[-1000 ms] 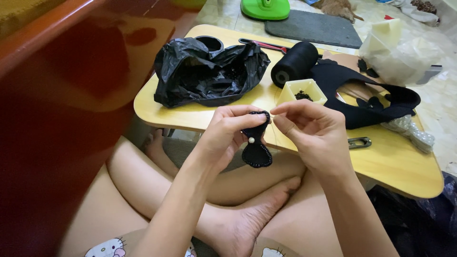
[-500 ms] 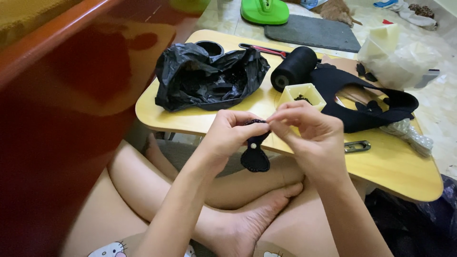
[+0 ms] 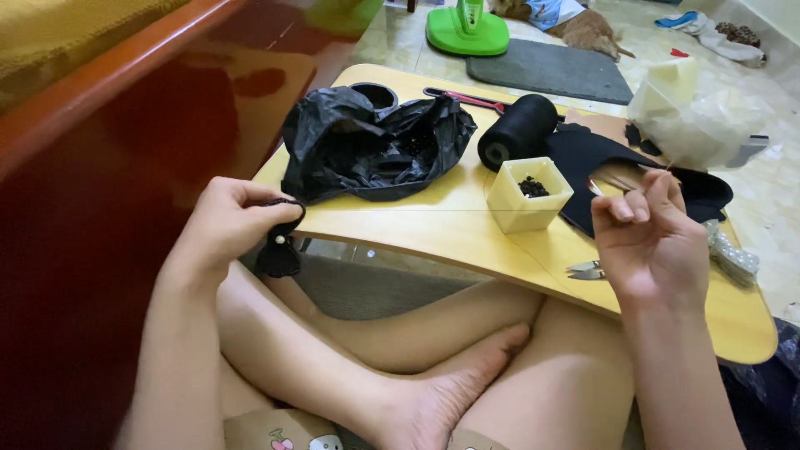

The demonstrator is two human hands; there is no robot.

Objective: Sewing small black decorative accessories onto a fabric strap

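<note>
One low wooden table (image 3: 467,229) over tiled floor (image 3: 775,179).

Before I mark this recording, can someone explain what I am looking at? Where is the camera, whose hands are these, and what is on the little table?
No machine here: a person sits cross-legged on the floor, and the one camera is worn on their head, looking down at their own two hands. The left hand pinches a small black fabric piece with a pale bead on it. The right hand is raised with fingers pinched together, apparently on a needle or thread too thin to make out. On the low wooden table lie a crumpled black plastic bag, a black thread spool, a small cream box holding dark bits, black cut fabric and small snips.
</note>
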